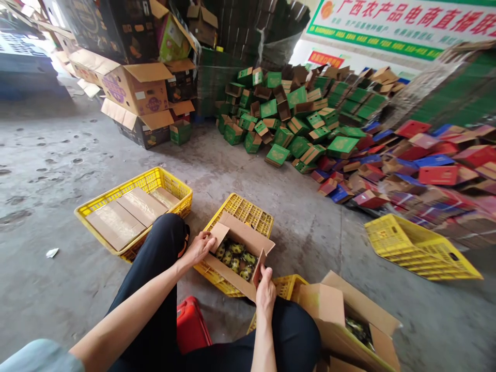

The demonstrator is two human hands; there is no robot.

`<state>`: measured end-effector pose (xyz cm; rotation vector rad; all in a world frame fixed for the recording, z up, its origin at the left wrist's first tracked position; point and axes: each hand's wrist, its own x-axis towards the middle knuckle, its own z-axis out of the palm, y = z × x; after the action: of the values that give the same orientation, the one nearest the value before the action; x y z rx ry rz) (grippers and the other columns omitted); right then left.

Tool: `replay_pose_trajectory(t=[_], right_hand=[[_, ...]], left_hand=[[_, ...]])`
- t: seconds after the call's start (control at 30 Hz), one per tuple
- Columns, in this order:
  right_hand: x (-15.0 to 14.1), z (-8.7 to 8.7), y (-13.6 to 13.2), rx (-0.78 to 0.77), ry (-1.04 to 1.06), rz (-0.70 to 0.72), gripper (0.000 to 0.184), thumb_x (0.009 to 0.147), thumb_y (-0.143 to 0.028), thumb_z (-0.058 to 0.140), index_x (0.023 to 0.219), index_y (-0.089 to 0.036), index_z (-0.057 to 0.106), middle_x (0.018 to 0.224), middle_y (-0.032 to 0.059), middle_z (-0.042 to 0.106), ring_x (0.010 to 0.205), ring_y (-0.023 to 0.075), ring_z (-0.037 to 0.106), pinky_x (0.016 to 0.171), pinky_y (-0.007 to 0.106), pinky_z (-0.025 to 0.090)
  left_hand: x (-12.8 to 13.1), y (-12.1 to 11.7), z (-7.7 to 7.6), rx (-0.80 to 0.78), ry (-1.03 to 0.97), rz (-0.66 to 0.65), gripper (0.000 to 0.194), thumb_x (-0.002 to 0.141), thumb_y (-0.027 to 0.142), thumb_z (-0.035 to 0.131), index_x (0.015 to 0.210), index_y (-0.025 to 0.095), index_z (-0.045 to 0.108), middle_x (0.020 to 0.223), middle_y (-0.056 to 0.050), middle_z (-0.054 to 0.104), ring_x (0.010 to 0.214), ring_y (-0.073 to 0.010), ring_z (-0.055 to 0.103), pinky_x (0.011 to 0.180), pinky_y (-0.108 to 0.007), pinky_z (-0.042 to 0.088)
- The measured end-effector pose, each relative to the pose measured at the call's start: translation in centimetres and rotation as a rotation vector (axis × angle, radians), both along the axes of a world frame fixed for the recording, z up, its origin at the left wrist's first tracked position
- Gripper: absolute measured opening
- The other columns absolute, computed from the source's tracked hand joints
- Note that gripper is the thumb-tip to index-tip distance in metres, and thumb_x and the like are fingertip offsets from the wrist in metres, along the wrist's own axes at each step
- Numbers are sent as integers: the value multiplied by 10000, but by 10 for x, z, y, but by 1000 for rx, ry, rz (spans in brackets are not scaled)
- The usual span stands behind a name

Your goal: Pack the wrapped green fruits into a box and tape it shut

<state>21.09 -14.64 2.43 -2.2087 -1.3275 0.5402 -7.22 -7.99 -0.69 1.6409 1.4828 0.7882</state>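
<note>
An open cardboard box filled with green and yellow fruit rests on an upturned yellow crate in front of my knees. My left hand is closed on the box's left side flap. My right hand pinches the near right flap. Both flaps stand up and the fruit shows between them.
A yellow crate lined with cardboard lies to the left. Another open box holding fruit sits at my right knee on a yellow crate. A tipped yellow crate lies right. Piles of green and red boxes fill the back. A red stool is under me.
</note>
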Motion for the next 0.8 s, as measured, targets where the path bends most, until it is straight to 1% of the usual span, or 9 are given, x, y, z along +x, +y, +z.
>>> replay_pose_trajectory(t=[0.07, 0.13, 0.23, 0.37, 0.47, 0.53, 0.67, 0.73, 0.8], right_hand=[[0, -4, 2, -14, 93, 9, 990, 985, -721, 25, 1326, -116, 730, 1345, 196, 721, 1282, 349, 672, 1040, 381, 532], [-1, -9, 3, -8, 131, 42, 1063, 920, -832, 60, 1302, -103, 733, 1348, 225, 711, 1313, 373, 646, 1083, 419, 508], [-1, -17, 4, 58, 133, 98, 1124, 853, -918, 89, 1239, -92, 747, 1361, 254, 695, 1375, 361, 598, 1160, 422, 449], [-2, -29, 4, 160, 119, 131, 1029, 896, -885, 129, 1172, -122, 762, 1356, 256, 697, 1367, 343, 610, 1176, 445, 437], [-3, -33, 2, 183, 80, 156, 976, 924, -851, 183, 1234, -111, 740, 1398, 252, 672, 1386, 339, 591, 1201, 467, 404], [-4, -32, 0, 186, 53, 147, 968, 924, -840, 249, 1320, -79, 697, 1431, 256, 646, 1385, 348, 587, 1201, 469, 399], [-5, -25, -2, 169, 44, 85, 962, 900, -803, 401, 1463, -47, 592, 1393, 249, 673, 1321, 358, 628, 1132, 441, 462], [-4, -22, -2, 140, 43, 69, 962, 881, -787, 434, 1483, -51, 580, 1347, 250, 699, 1279, 371, 652, 1102, 446, 479], [-2, -21, -1, 111, 53, 54, 940, 871, -766, 438, 1483, -69, 590, 1304, 244, 721, 1230, 377, 678, 1072, 452, 495]], left_hand=[[-2, -1, 2, -3, 66, -48, 627, 1060, 570, 313, 1018, 168, 792, 1513, -145, 538, 1352, -314, 555, 1208, -430, 384], [-3, -3, 5, -10, 128, -84, 585, 1065, 541, 326, 1175, 185, 776, 1534, -139, 505, 1352, -318, 546, 1205, -439, 381], [-4, -5, 7, -14, 194, -104, 528, 1070, 500, 359, 1340, 222, 717, 1554, -132, 470, 1336, -320, 551, 1191, -446, 391], [-3, -7, 6, -2, 247, -96, 476, 1078, 468, 389, 1381, 265, 695, 1553, -105, 473, 1312, -301, 562, 1180, -427, 402], [-3, -6, 3, 17, 276, -107, 442, 1075, 442, 415, 1380, 285, 694, 1546, -100, 474, 1305, -294, 571, 1176, -420, 409], [-4, -6, 0, 36, 268, -117, 428, 1069, 427, 434, 1375, 282, 695, 1539, -109, 471, 1312, -291, 575, 1177, -416, 414], [-5, -5, -3, 58, 246, -138, 445, 1038, 411, 503, 1410, 236, 673, 1552, -148, 445, 1308, -306, 591, 1173, -422, 431], [-6, -4, -1, 44, 281, -159, 474, 1018, 410, 539, 1448, 239, 643, 1571, -144, 428, 1315, -316, 584, 1167, -428, 439], [-6, -3, 6, 15, 333, -181, 484, 1003, 399, 563, 1463, 265, 628, 1586, -122, 414, 1313, -311, 582, 1147, -412, 456]])
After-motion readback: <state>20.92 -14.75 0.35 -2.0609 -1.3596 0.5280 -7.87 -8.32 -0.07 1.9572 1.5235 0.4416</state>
